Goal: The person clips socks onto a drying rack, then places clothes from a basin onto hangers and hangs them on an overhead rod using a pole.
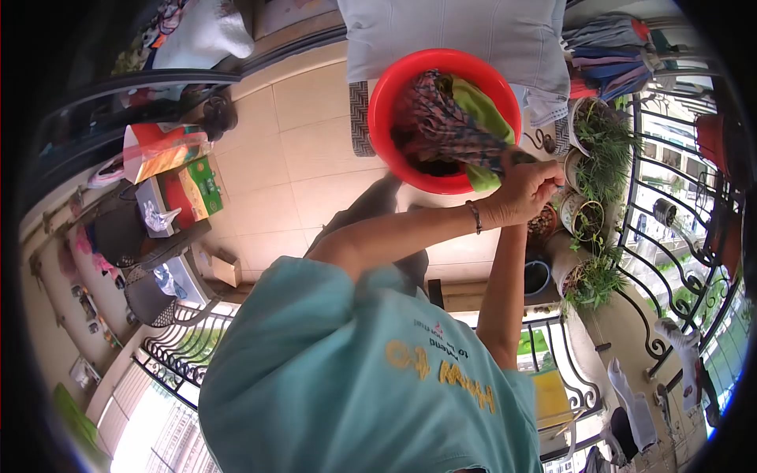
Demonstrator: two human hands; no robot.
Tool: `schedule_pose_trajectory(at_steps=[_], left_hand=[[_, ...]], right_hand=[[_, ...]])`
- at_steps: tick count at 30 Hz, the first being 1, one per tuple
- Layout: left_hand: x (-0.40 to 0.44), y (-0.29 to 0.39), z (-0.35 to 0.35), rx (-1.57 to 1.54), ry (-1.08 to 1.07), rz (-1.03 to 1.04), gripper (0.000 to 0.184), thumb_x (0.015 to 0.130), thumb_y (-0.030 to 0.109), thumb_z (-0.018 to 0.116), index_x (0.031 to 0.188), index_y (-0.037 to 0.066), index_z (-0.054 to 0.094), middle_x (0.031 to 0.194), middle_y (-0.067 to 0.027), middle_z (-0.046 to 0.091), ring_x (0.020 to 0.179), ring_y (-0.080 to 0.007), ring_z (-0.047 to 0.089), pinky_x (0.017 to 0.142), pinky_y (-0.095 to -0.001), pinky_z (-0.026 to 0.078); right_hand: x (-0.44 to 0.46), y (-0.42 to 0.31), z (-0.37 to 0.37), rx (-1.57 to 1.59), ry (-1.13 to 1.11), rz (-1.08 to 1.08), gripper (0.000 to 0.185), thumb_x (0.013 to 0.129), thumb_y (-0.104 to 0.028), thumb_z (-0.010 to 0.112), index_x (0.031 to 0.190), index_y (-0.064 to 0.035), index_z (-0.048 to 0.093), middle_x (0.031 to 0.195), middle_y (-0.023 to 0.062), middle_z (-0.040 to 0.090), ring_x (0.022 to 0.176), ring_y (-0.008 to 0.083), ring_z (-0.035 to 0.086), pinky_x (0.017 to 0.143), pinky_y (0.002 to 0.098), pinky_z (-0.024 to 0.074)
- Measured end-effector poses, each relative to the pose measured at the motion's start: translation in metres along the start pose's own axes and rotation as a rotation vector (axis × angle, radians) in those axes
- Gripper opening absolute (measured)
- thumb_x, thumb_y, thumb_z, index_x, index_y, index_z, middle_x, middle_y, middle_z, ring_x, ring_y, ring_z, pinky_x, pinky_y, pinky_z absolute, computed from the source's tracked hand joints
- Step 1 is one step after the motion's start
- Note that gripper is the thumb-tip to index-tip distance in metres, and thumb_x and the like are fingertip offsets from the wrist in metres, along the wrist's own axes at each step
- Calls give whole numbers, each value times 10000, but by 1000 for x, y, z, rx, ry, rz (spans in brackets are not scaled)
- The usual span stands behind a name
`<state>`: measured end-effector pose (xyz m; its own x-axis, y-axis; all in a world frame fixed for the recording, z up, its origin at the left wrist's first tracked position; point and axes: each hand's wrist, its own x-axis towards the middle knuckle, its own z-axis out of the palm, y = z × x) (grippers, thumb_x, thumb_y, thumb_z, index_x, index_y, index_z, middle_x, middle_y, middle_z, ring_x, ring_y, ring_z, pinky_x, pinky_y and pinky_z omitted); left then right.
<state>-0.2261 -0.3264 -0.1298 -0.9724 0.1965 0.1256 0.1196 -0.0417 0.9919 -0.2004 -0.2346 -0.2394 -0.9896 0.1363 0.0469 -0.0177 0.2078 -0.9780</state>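
Note:
My left hand [530,191], with a dark bracelet on its wrist, is closed on one end of a patterned garment [453,118] in dark blue and pinkish tones. The cloth stretches from the hand back into a red basin [378,126] and is partly blurred. My right forearm [509,276] comes up under the left wrist; its hand is mostly hidden behind the left one, so its fingers do not show. A lime-green cloth [482,106] lies in the basin and hangs over its near rim. Darker cloth sits at the bottom of the basin.
Potted plants [599,134] line the black railing [654,169] on the right. A grey-blue draped cloth [457,27] is behind the basin. At left stand a green box [203,188] and a mesh-backed chair [150,299]. Folded umbrellas [603,67] are at upper right.

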Motion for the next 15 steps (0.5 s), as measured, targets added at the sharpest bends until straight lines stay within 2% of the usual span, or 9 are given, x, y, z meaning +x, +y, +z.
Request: schedule_pose_trajectory(at_steps=[3,4,5,6,7,8,10,13,15], left_hand=[[-3,4,-18,-39,210,73,135,788,4,596,912,37,556,902,-101,560,831,-166,575,774,-316,451],[-5,-3,-35,97,281,116,207,763,31,613,961,37,555,951,-109,560,879,-216,572,829,-345,440],[-9,-21,-47,148,367,38,195,753,75,596,933,37,532,896,-123,532,872,-306,515,810,-387,406],[-13,-49,-61,332,506,27,215,752,72,581,958,37,530,898,-130,539,909,-320,510,822,-412,396],[-19,-74,-80,553,547,-100,271,754,63,561,1019,37,512,976,-161,534,977,-349,496,858,-447,387],[-26,-116,-98,633,549,-296,358,746,62,571,1093,31,488,1082,-191,502,1025,-383,474,913,-469,372],[-41,-175,-126,791,505,-723,438,739,89,587,1152,22,456,1168,-199,463,1092,-400,445,972,-470,356],[-60,-246,-138,842,557,-932,571,735,194,660,1222,16,422,1271,-194,451,1166,-386,446,997,-469,353],[-62,-257,-150,419,578,-769,638,715,275,703,1234,16,438,1289,-195,474,1195,-353,462,998,-446,368]], right_hand=[[27,-11,-22,-307,-26,-44,340,916,-167,569,1217,-72,442,1131,78,510,1016,173,513,842,287,445],[33,-19,-27,14,41,69,304,919,-203,572,1177,-64,489,1083,75,545,1000,188,531,870,343,443],[40,-28,-32,398,150,155,284,922,-239,576,1137,-57,535,1035,72,580,984,203,548,898,400,440],[47,-36,-36,731,288,206,283,924,-275,579,1097,-50,582,987,70,614,967,217,566,926,456,438],[54,-55,-40,803,297,196,297,920,-278,585,1112,-51,577,1023,75,615,992,222,565,934,459,436],[62,-83,-43,876,304,185,312,915,-280,591,1128,-52,573,1060,80,616,1016,226,564,943,462,435],[72,-119,-45,954,277,192,310,917,-263,591,1136,-45,566,1105,88,608,1045,211,555,942,433,436],[77,-128,-46,908,236,274,292,924,-221,591,1135,-22,558,1123,91,589,1055,176,544,911,370,448],[75,-103,-46,797,296,361,329,911,-220,611,1159,-12,551,1126,87,589,1057,184,549,887,370,462]])
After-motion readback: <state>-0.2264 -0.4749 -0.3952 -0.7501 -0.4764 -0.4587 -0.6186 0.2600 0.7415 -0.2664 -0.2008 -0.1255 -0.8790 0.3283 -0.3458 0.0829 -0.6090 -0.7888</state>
